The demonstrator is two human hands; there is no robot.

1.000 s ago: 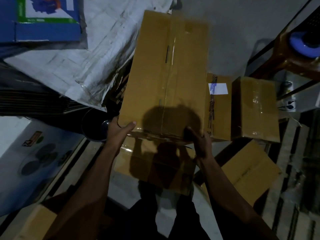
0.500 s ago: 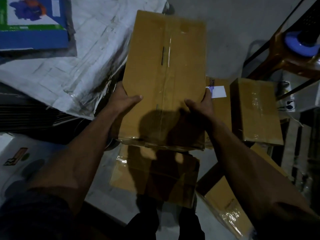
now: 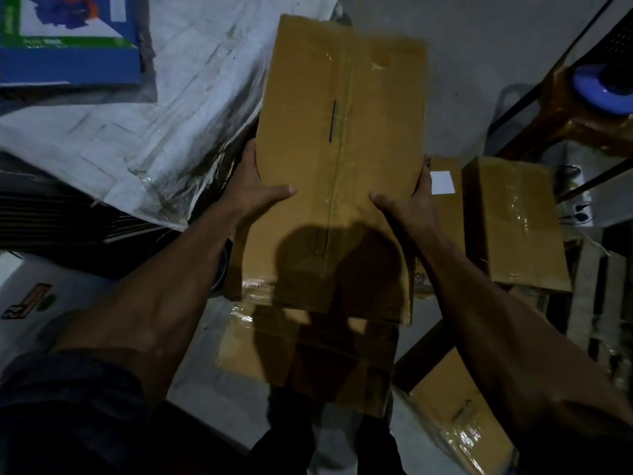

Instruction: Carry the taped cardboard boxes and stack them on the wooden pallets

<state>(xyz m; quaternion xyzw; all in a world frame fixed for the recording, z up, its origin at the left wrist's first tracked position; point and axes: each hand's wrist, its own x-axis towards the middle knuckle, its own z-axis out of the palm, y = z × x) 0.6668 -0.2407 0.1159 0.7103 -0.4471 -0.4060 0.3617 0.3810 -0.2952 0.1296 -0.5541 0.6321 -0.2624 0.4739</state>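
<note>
Two hands, the left hand [image 3: 255, 193] and right hand [image 3: 409, 200], clamp opposite sides of a long taped cardboard box [image 3: 339, 159] above other boxes [image 3: 513, 221].

Long brown taped cardboard box [image 3: 339, 159], lengthwise away from the camera, above other taped boxes [image 3: 513, 221].

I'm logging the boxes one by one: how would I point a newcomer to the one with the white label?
Start at the long cardboard box held in both hands in the middle of the view. Just past its right edge, behind the right hand, lies a narrower box. It alone carries a plain white rectangular label on top; the box to its right shows only glossy tape.
</note>
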